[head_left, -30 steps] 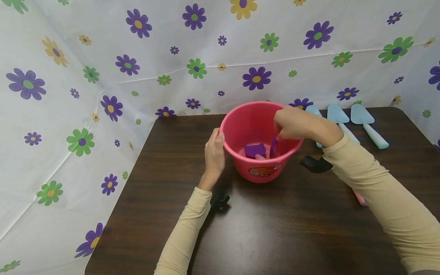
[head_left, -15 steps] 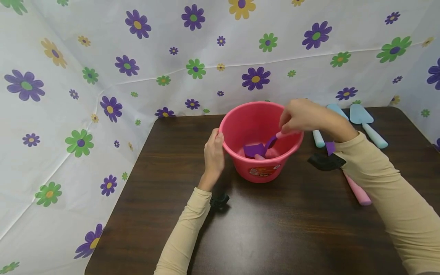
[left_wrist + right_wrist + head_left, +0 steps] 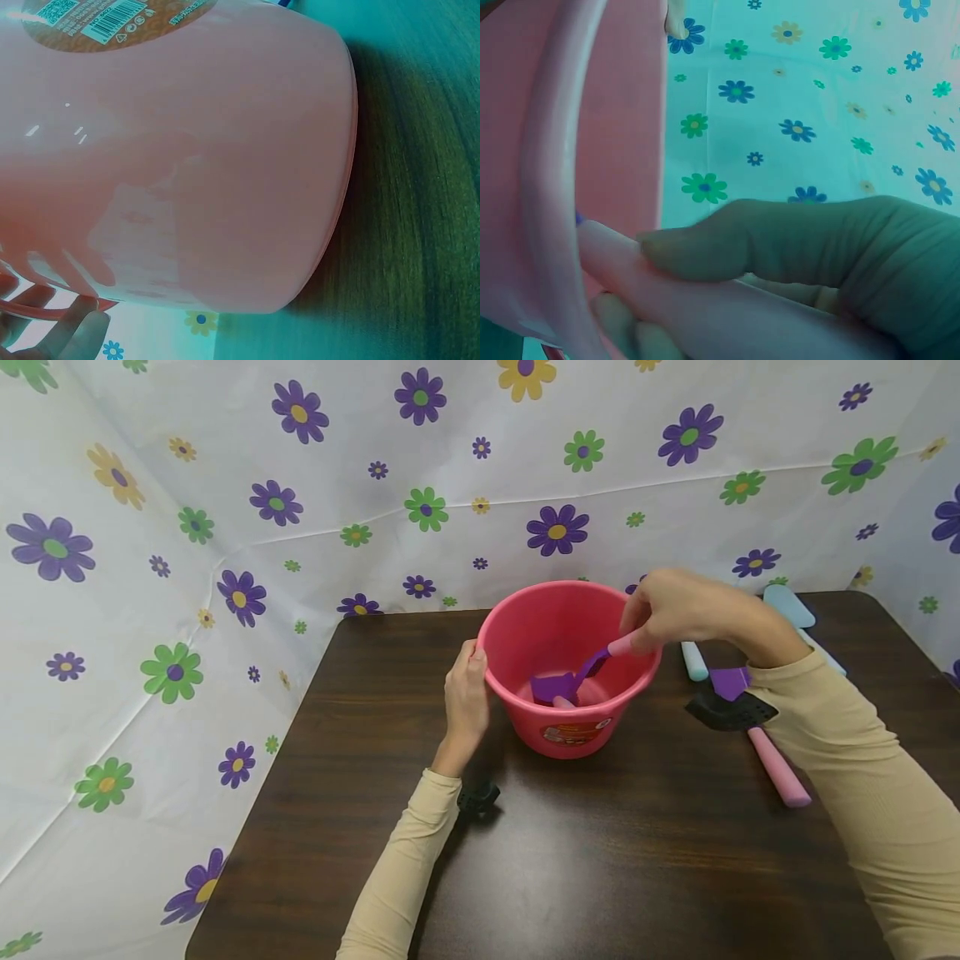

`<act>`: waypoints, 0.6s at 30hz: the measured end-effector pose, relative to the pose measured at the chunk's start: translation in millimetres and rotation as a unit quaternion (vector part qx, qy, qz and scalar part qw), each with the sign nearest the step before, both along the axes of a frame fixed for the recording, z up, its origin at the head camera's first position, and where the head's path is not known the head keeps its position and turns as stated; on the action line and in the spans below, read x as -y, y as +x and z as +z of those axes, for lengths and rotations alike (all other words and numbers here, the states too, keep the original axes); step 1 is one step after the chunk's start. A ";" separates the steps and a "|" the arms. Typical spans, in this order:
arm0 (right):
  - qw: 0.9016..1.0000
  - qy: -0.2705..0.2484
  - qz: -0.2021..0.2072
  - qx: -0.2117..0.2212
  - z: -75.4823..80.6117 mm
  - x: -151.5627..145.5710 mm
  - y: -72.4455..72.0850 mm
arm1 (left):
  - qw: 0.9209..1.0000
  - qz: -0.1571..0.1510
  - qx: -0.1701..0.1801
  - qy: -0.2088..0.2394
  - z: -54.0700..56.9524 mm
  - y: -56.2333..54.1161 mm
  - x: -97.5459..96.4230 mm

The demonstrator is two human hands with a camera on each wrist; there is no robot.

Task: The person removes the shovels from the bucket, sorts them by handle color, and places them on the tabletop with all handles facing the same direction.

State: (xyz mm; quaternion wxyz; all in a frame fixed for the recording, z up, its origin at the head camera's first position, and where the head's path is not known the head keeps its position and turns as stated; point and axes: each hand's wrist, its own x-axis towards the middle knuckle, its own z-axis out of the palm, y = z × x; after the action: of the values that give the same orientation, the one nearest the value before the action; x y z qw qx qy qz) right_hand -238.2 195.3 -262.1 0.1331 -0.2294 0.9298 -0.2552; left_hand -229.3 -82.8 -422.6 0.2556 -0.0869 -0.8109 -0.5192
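A pink bucket (image 3: pixel 528 722) stands on the dark wooden table. My left hand (image 3: pixel 467 702) grips its rim from the left, and in the left wrist view the fingers (image 3: pixel 71 330) curl over the rim. Above the bucket's right side, my right hand (image 3: pixel 686 602) holds a garden hand tool by its pink handle (image 3: pixel 622 644). Its purple neck (image 3: pixel 592 666) slants down inside; the working end is hard to make out. A purple blade (image 3: pixel 551 687) and a pink handle end (image 3: pixel 562 702) lie at the bottom. The right wrist view shows the thumb (image 3: pixel 697 251) along the handle.
Right of the bucket lies another tool with a pink handle (image 3: pixel 780 768) and purple blade (image 3: pixel 727 682), partly behind the black wrist camera (image 3: pixel 727 712). Light blue trowels lie farther back, one blade (image 3: pixel 789 604) showing. A flowered curtain (image 3: pixel 480 468) hangs behind the table.
My right hand has moved right and slightly up, drawing the pink handle into view above the bucket's inside. The left hand and the bucket stay in place.
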 end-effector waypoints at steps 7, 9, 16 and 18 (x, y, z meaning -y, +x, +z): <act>0.997 -0.045 -0.057 0.011 3.0 -9.2 -3.1 | 1.000 0.002 -0.007 -0.004 -0.9 -0.4 0.2; 0.996 -0.053 -0.064 0.021 3.0 -13.3 -5.3 | 1.000 0.005 -0.009 -0.009 -0.7 -0.7 0.0; 0.991 -0.095 -0.082 0.050 -0.1 -27.4 -11.2 | 1.000 0.010 -0.012 -0.011 0.0 -1.0 -0.9; 0.988 -0.111 -0.087 0.060 -0.9 -29.6 -11.9 | 1.000 0.010 -0.014 -0.011 -0.1 -1.1 -0.7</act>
State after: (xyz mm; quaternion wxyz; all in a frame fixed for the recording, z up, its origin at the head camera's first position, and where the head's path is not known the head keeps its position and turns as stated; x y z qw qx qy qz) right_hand -250.1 225.0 -263.0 0.1400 -0.1454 0.9024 -0.3806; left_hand -230.4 -82.1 -422.7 0.2711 -0.0889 -0.8136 -0.5066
